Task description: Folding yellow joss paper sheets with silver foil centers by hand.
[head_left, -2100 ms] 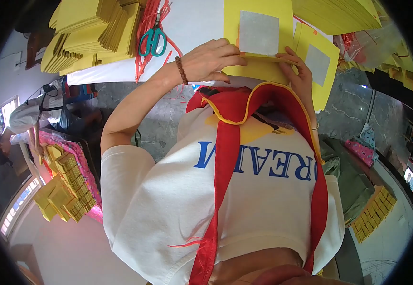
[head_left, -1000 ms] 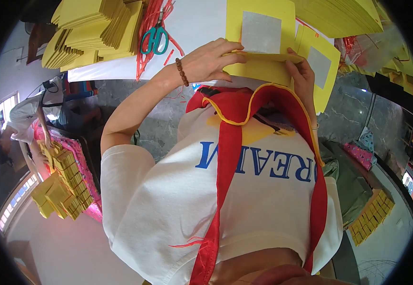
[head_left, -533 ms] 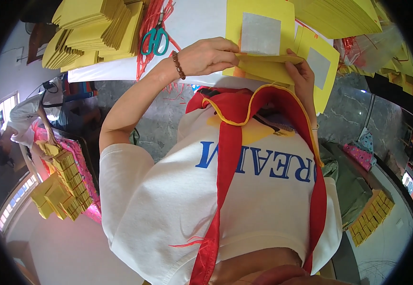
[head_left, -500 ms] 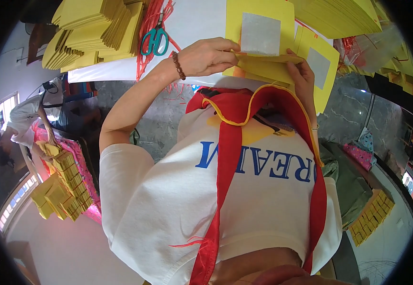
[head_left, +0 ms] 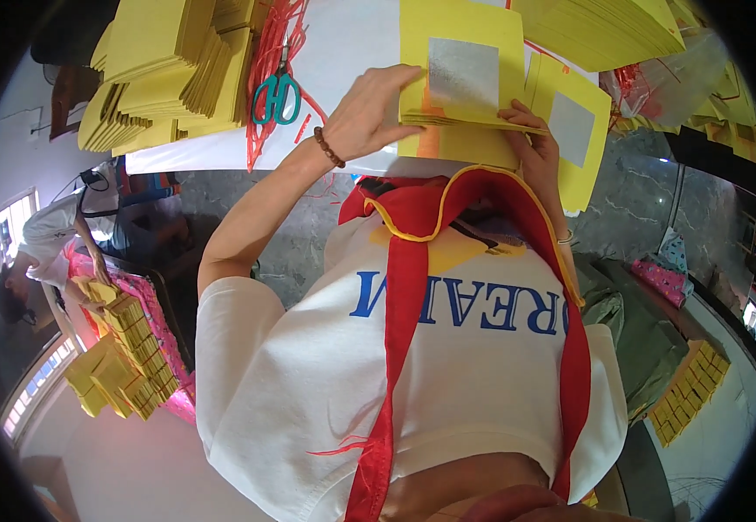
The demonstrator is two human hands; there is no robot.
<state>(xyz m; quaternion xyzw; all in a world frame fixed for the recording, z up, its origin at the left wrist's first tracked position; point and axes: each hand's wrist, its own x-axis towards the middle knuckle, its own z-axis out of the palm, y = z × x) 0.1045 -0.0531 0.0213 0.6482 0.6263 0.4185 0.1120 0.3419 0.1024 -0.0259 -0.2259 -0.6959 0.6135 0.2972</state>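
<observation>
Right hand (head_left: 534,148) clamped on the yellow cards (head_left: 473,115), left hand (head_left: 369,113) spread at their left edge

The right hand pinches the layered edge of the yellow cards between fingers and thumb. The left hand's thumb and fingers stand apart, their tips against the cards' left side. Closest in are a white shirt (head_left: 334,374) and, over it, a red apron (head_left: 401,304) with yellow piping; thin red strands (head_left: 343,446) hang on one of its straps. A brown beaded bracelet (head_left: 329,148) circles the left wrist. The cards lie at the near edge of the white table (head_left: 343,43), with a gray square (head_left: 463,71) on their upper face and more yellow card beneath the layered edge. Just to their right, another yellow piece (head_left: 600,96) with a gray patch juts past the same edge. Toward the near left corner of the table, stacks of yellow card (head_left: 160,52) stand beside red strips (head_left: 265,130), on which lie scissors (head_left: 277,91) with teal handles. Beyond the yellow piece are a further yellow stack (head_left: 604,35) and a clear plastic bag (head_left: 669,74). Well apart, off to the left, a co-worker (head_left: 56,226) bends over yellow bundles (head_left: 125,331) on a pink cloth (head_left: 178,396)
</observation>
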